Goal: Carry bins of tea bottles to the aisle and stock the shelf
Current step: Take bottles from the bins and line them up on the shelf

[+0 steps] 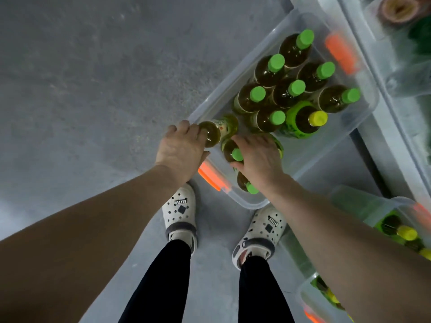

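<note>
A clear plastic bin (303, 157) with orange latches stands on the floor in front of my feet. Several tea bottles with green caps (276, 62) stand upright in its far half, and one bottle with a yellow cap (317, 118) stands among them. My left hand (180, 151) grips the top of a tea bottle (218, 131) at the bin's near left corner. My right hand (258, 157) curls round another green-capped bottle (231, 151) beside it. A third green-capped bottle (247, 184) stands under my right wrist.
Bare grey concrete floor (93, 78) spreads to the left. Another clear bin with yellow-capped bottles (405, 231) sits at the lower right, a further one (319, 294) below it. Shelving and more clear bins (396, 54) run along the right edge. My white clogs (180, 213) stand just before the bin.
</note>
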Demonstrator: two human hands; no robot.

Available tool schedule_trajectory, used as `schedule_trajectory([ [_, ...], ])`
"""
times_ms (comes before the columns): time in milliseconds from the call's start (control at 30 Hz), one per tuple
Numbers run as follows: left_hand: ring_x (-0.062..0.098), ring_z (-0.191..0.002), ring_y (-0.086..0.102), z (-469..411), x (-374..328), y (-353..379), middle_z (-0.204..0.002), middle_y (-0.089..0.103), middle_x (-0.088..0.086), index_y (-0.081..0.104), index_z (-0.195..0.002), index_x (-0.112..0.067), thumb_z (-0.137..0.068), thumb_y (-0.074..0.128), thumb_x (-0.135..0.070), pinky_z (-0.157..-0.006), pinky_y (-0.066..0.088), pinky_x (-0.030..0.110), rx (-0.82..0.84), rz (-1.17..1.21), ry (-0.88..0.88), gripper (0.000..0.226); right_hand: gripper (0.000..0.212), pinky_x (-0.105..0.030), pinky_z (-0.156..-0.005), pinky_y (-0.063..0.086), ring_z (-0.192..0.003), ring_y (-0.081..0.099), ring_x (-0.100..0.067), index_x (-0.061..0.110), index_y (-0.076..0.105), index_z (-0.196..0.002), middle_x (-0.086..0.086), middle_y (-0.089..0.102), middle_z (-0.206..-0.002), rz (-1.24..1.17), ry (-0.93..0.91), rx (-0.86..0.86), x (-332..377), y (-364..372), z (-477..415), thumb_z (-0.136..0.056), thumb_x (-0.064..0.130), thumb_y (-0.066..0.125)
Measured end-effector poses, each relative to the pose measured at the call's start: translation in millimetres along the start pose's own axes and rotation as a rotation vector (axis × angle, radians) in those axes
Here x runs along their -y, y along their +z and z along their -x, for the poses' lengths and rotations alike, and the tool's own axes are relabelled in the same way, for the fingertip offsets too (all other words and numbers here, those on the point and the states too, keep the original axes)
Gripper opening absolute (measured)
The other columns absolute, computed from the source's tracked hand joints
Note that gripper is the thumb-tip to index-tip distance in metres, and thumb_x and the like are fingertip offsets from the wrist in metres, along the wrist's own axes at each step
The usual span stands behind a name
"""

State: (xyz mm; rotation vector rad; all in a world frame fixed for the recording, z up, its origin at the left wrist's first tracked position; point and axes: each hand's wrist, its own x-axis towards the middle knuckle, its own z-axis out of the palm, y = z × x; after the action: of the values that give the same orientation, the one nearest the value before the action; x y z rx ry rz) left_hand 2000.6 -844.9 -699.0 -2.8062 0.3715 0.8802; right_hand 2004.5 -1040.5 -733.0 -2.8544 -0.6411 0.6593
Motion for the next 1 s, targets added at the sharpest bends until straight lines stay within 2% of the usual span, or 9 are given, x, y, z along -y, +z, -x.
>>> schedule_trajectory([
  [167,0.029,-0.115,0.053,-22.0,-11.0,-19.1,-0.118,0.065,0.008,0.050,-0.128,-0.011,-0.093,0.057,-0.020,-0.092,0.040,0.036,0.083,-0.092,-0.051,0.037,0.053,-0.039,-0.076,0.050,-0.082,0.066,-0.026,0.018,0.067,-0.110,-0.002,0.072,-0.092,-0.120,0.009,-0.042,-3.3,-2.0,5.6,-0.065,0.035,0.089],
  [267,0.025,-0.097,0.062,-20.2,-13.9,-28.7,-0.105,0.067,0.005,0.060,-0.114,-0.014,-0.086,0.068,-0.024,-0.079,0.048,0.033,0.065,-0.035,-0.061,0.031,0.044,-0.041,-0.074,0.053,-0.087,0.064,-0.029,0.015,0.068,-0.109,-0.006,0.070,-0.095,-0.319,0.094,-0.111,-5.0,-13.8,7.6,-0.071,0.023,0.086],
  [367,0.024,-0.098,0.060,-21.9,-18.6,-29.8,-0.114,0.057,0.006,0.054,-0.121,-0.012,-0.087,0.067,-0.018,-0.074,0.051,0.034,0.031,0.043,-0.031,0.037,0.039,-0.038,-0.073,0.051,-0.089,0.063,-0.030,0.010,0.068,-0.106,-0.009,0.069,-0.095,-0.425,0.149,-0.168,-12.1,-28.9,14.7,-0.072,0.016,0.085],
  [567,0.030,-0.113,0.055,-25.3,-17.0,-21.6,-0.130,0.047,0.013,0.042,-0.137,-0.008,-0.089,0.053,0.002,-0.088,0.051,0.039,0.036,0.147,0.010,0.050,0.043,-0.037,-0.065,0.056,-0.082,0.065,-0.029,0.011,0.069,-0.102,-0.006,0.070,-0.085,-0.309,0.078,-0.167,-14.8,-38.2,19.1,-0.064,0.016,0.090],
  [733,0.042,-0.086,0.063,-42.5,-16.6,0.3,-0.112,0.055,0.021,0.059,-0.126,-0.005,-0.084,0.070,-0.002,-0.066,0.056,0.048,-0.086,0.327,0.091,0.044,0.040,-0.030,-0.055,0.051,-0.074,0.063,-0.024,0.015,0.072,-0.086,-0.002,0.066,-0.070,-0.209,0.035,-0.161,-10.0,-24.0,9.2,-0.053,0.019,0.094],
  [833,0.044,-0.074,0.063,-49.3,-12.5,3.7,-0.092,0.060,0.024,0.066,-0.109,0.001,-0.073,0.083,-0.008,-0.061,0.056,0.048,-0.190,0.511,0.175,0.041,0.043,-0.035,-0.066,0.053,-0.088,0.061,-0.025,0.015,0.071,-0.092,-0.002,0.070,-0.081,-0.246,-0.011,-0.069,-8.2,-12.0,13.5,-0.055,0.020,0.093],
  [900,0.043,-0.083,0.063,-46.5,-10.8,3.1,-0.104,0.062,0.023,0.066,-0.111,-0.001,-0.076,0.082,-0.013,-0.068,0.057,0.047,-0.275,0.560,0.207,0.040,0.051,-0.043,-0.081,0.052,-0.104,0.058,-0.028,0.012,0.066,-0.107,-0.006,0.070,-0.097,-0.348,0.020,-0.007,-7.1,-11.9,18.9,-0.063,0.024,0.090],
  [967,0.038,-0.097,0.063,-37.9,-10.2,-5.6,-0.120,0.061,0.017,0.062,-0.122,-0.005,-0.085,0.073,-0.025,-0.080,0.053,0.040,-0.334,0.647,0.194,0.043,0.067,-0.042,-0.095,0.047,-0.118,0.052,-0.027,0.012,0.056,-0.128,-0.006,0.066,-0.117,-0.450,0.106,0.039,-9.0,-16.2,19.4,-0.072,0.033,0.086],
  [1000,0.034,-0.096,0.064,-33.5,-10.0,-13.4,-0.118,0.063,0.012,0.059,-0.125,-0.006,-0.088,0.069,-0.030,-0.080,0.050,0.035,-0.337,0.733,0.159,0.045,0.075,-0.040,-0.100,0.045,-0.124,0.049,-0.026,0.012,0.050,-0.137,-0.006,0.062,-0.127,-0.525,0.155,0.041,-10.4,-21.1,17.4,-0.074,0.034,0.084],
])
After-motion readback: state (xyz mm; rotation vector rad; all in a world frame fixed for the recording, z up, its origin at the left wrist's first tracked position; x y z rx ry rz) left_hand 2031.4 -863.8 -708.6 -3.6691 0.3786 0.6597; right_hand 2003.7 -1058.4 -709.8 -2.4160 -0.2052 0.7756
